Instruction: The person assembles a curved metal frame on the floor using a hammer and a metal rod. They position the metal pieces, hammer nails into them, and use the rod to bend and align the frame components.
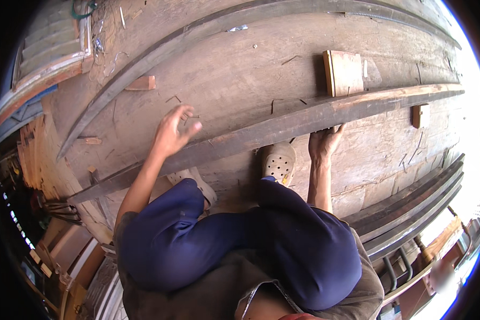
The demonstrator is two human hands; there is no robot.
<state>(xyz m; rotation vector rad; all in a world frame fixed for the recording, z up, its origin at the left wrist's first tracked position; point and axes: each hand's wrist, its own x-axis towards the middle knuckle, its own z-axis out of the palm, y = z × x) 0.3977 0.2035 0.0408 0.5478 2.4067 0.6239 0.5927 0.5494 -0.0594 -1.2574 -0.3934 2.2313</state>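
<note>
A long dark wooden beam [266, 132] runs slantwise across the plank floor just beyond my feet. My right hand [325, 143] grips its near edge, with the fingers partly hidden beneath it. My left hand [172, 133] hovers over the beam's far side, left of the middle. Its fingers are curved and the thumb stands apart, with nothing visible held. Thin bent nails [272, 106] lie on the floor past the beam, some close to my left fingertips. A pale wood block [345, 73] touches or nearly touches the beam's far edge.
Farther off lies another long dark beam [197, 28]. Several dark beams [410, 205] are stacked at the right. A small block [421, 116] sits near the beam's right end, and a wood offcut [141, 83] lies at the left. My clogs [279, 162] rest on the floor planks.
</note>
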